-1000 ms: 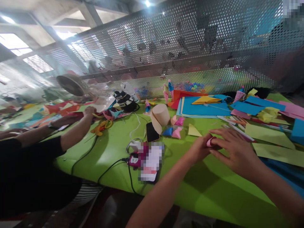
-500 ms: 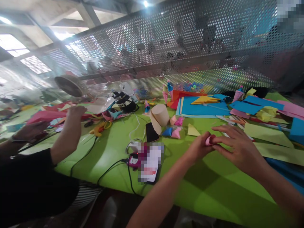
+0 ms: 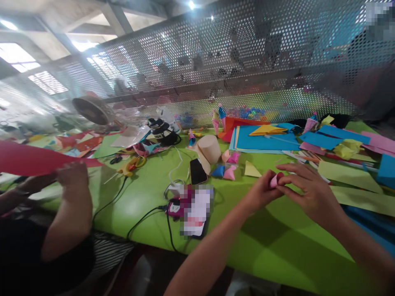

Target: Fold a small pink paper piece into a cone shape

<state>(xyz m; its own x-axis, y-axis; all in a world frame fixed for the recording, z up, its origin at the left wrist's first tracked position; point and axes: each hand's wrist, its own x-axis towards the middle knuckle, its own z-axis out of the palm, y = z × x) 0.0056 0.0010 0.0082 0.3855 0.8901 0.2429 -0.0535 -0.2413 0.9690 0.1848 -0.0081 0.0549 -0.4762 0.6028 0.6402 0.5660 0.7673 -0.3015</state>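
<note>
Between my two hands is a small rolled pink paper tube [image 3: 274, 181], held above the green table. My left hand [image 3: 262, 191] is closed round its left side. The thumb and fingers of my right hand [image 3: 308, 191] pinch at its right end, where a darker pink opening shows. A pale yellow paper triangle [image 3: 252, 169] lies just left of and behind my hands. Right of my right hand are pale yellow paper strips [image 3: 348, 176]. Small blue [image 3: 218, 171] and pink clay packets lie further left.
A person's hand [image 3: 72, 174] at the left is by a large red sheet [image 3: 40, 159]. Nearer me are a phone [image 3: 197, 213], cables, a paper roll [image 3: 209, 149] and a yellow glue gun [image 3: 126, 167]. Stacked blue sheets [image 3: 265, 139] lie before a perforated metal screen [image 3: 216, 61].
The other person has lifted the red sheet and moved it left, towards the near side. My hands stay nearly in place, with the pink tube turned slightly.
</note>
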